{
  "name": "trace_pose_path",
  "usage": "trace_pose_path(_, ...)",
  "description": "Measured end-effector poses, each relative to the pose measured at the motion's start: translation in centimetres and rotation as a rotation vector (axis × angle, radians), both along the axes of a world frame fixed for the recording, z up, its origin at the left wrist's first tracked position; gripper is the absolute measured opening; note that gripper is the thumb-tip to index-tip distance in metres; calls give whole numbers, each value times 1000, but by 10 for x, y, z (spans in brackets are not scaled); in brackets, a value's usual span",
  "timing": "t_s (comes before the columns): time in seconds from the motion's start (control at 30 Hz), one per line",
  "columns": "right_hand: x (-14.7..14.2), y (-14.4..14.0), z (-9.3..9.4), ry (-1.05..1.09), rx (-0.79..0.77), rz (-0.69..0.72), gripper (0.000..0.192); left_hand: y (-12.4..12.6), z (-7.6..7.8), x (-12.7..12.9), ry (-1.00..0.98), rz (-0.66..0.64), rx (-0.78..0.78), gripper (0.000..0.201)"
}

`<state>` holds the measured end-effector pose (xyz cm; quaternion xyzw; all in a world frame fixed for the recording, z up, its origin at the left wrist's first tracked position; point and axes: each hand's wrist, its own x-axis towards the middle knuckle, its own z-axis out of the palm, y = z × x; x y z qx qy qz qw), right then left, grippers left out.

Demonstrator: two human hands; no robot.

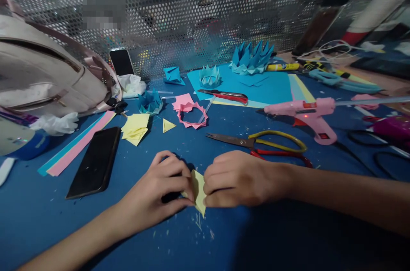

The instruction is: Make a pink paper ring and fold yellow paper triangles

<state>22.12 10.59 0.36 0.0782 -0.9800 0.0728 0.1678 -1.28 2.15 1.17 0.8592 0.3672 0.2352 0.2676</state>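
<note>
A small piece of yellow paper point(199, 192) is held between my two hands, low over the blue table point(137, 241). My left hand point(171, 183) pinches its left side, fingers curled. On the opposite side, my right hand point(235, 179) grips the paper with bent fingers that hide part of it. Beyond the hands lie a folded yellow paper triangle point(168, 125) and a stack of yellow paper squares point(136, 128). Near them sits a pink folded paper ring point(192, 120) with a zigzag edge, beside pink paper squares point(183, 102).
Scissors point(272, 143) and a pink glue gun point(304, 113) lie right of centre. A red utility knife point(226, 96) rests on blue paper sheets point(275, 87). Blue paper crowns point(251, 59) stand behind. Leftward are a phone point(96, 162), paper strips point(80, 143) and a bag point(48, 66).
</note>
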Motion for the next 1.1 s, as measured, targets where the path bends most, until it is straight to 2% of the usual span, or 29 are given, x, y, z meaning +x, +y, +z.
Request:
trace_pose_path(0.17, 1, 0, -1, 32, 20, 55, 14, 1, -1, -1, 8, 23, 8, 11)
trace_pose_path(0.5, 1, 0, 6, 13, 91, 135, 23, 3, 2, 1, 33, 59, -1, 7)
trace_pose_path(0.73, 2, -2, 7, -18, 124, 129, 28, 1, 5, 3, 107, 78, -21, 7)
trace_pose_path(1.1, 3, -2, 8, -32, 109, 114, 26, -1, 6, 3, 118, 90, -40, 8)
